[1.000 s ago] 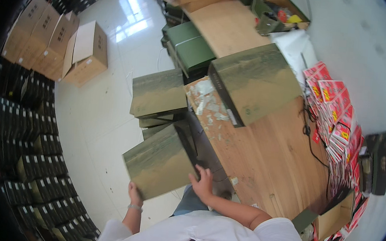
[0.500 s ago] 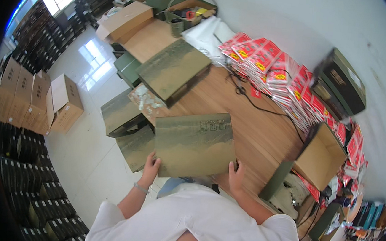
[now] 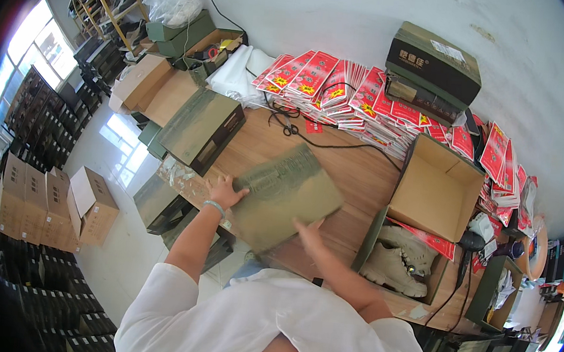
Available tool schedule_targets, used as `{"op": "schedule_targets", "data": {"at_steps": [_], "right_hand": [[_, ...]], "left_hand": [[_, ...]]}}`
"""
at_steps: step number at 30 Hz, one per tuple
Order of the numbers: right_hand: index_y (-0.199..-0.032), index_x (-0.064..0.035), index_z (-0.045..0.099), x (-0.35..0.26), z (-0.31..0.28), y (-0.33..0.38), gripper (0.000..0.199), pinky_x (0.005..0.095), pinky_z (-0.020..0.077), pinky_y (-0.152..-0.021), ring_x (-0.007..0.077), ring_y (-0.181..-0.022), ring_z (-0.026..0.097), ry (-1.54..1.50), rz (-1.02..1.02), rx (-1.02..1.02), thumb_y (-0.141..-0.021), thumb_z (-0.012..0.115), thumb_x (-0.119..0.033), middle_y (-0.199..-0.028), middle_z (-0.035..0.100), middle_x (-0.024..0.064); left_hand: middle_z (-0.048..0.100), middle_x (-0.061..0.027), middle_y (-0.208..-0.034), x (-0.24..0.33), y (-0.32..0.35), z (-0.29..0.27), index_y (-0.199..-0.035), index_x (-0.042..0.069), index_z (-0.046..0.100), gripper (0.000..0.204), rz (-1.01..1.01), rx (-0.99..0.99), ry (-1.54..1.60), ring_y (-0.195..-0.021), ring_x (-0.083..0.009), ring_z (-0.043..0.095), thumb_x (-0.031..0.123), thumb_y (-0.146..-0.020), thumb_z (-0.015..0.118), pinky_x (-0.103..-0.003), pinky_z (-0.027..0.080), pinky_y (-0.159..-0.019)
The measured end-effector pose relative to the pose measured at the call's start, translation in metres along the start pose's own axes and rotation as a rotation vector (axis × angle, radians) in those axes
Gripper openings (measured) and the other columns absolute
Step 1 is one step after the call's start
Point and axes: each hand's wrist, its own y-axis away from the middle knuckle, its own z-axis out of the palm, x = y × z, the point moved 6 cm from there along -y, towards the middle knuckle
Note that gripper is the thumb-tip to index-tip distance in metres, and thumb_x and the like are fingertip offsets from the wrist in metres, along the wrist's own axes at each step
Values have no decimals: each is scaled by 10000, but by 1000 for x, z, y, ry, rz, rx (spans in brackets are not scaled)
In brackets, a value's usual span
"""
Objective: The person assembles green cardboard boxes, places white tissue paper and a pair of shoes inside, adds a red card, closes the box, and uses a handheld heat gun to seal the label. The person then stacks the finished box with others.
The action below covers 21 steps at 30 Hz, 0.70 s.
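A closed olive-green shoebox (image 3: 287, 196) with a landscape print lies at a slant over the table's near edge, its lid uppermost. At its left side my left hand (image 3: 223, 194) grips the edge, the thumb over the lid and the fingers bent along the side. My right hand (image 3: 308, 235) is at the near right edge of the box; motion blurs its fingers. Right of it stands an open shoebox (image 3: 371, 241), with beige shoes (image 3: 395, 263) and a red packet (image 3: 424, 237) inside. Its lid (image 3: 434, 189) leans up behind.
Red printed packets (image 3: 363, 96) lie heaped along the wall, two stacked shoeboxes (image 3: 436, 65) on top. A black cable (image 3: 338, 144) crosses the wooden table (image 3: 258, 137). Another shoebox (image 3: 202, 129) stands at left. Cartons (image 3: 45, 202) and shoebox stacks fill the floor's left side.
The shoebox has turned from nearly level to slanted. My left hand has moved up its left side, and my right hand has come inward along the near edge. The view has shifted.
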Motion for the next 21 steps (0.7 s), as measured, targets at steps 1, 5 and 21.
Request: {"op": "schedule_targets", "data": {"at_steps": [1, 5, 21], "right_hand": [[-1503, 29, 83, -2, -13, -24, 990, 447, 219, -1147, 384, -1425, 207, 103, -50, 15, -837, 703, -361, -1534, 147, 303], [-1524, -42, 74, -38, -81, -58, 1025, 589, 120, -1137, 418, -1446, 99, 837, 32, 370, -819, 674, -483, -1546, 120, 286], [-1473, -53, 315, 72, -117, 38, 860, 411, 321, -1105, 298, -1325, 396, -500, 259, 209, -914, 366, -705, -1492, 367, 134]], "left_hand": [[571, -181, -1263, 1, 6, 7, -1180, 55, 603, 595, 30, -132, -79, -1177, -320, 549, 570, -886, 554, -541, 331, -1056], [709, -164, -971, 16, 65, 22, -1051, 25, 667, 578, -251, -693, 280, -934, -291, 684, 559, -899, 505, -479, 479, -930], [583, -115, -1251, -33, -53, 118, -1396, 24, 443, 723, -7, -802, 1023, -1136, -258, 548, 605, -975, 349, -373, 452, -947]]}}
